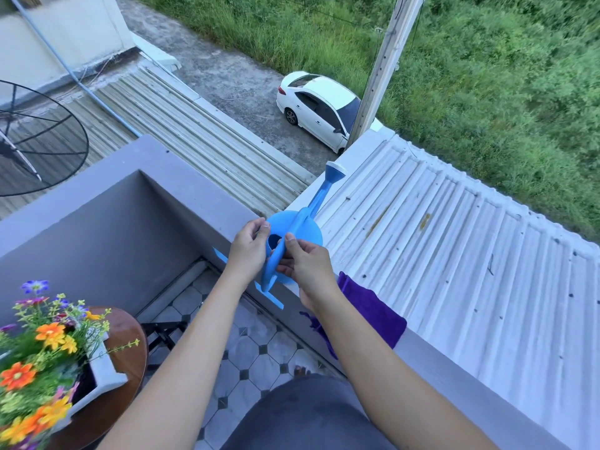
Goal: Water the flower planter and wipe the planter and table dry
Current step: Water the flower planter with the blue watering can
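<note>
A blue watering can (303, 228) with a white-tipped spout rests on top of the grey balcony wall (207, 196), spout pointing away over the roof. My left hand (248, 248) touches its left rim beside the fill hole. My right hand (302, 264) grips the blue handle. A purple cloth (370, 308) hangs over the wall just right of my right wrist. At the lower left a white planter (104, 373) full of orange, yellow and blue flowers sits on a round brown table (125, 355), whose top looks glossy.
Blue tape strips (276, 302) stick to the wall's inner face under the can. The balcony floor (253, 355) is tiled. Beyond the wall lie a corrugated metal roof (454, 254), a satellite dish (39, 141), a white car (319, 105) and grass.
</note>
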Demonstrator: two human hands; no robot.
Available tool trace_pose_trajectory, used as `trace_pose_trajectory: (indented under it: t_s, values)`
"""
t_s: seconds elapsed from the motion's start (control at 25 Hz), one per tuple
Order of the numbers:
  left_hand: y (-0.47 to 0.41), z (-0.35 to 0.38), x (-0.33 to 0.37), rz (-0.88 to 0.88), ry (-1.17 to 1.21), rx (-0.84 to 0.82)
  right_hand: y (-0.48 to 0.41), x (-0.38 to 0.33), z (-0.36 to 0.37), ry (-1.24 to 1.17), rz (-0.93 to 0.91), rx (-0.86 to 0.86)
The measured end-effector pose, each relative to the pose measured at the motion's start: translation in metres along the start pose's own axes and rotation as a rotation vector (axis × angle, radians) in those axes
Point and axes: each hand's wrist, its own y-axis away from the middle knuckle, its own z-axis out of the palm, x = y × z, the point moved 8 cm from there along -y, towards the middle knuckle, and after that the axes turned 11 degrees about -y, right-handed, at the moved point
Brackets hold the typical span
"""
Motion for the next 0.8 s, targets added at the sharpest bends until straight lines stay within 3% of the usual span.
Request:
trace_pose_trajectory:
  t_s: [0.44, 0.72, 0.8]
  values:
    - [0.014, -0.003, -0.011, -0.022, 0.065, -0.048, 0.016, 0.006, 0.003, -0.008, 0.026, -0.047]
    - [0.034, -0.008, 0.014, 0.07, -0.19, 0.061, 0.023, 0.008, -0.023, -0.01, 0.042, -0.032]
    - [0.044, -0.008, 0.029, 0.144, -0.274, 0.163, 0.025, 0.007, -0.042, -0.029, 0.014, 0.012]
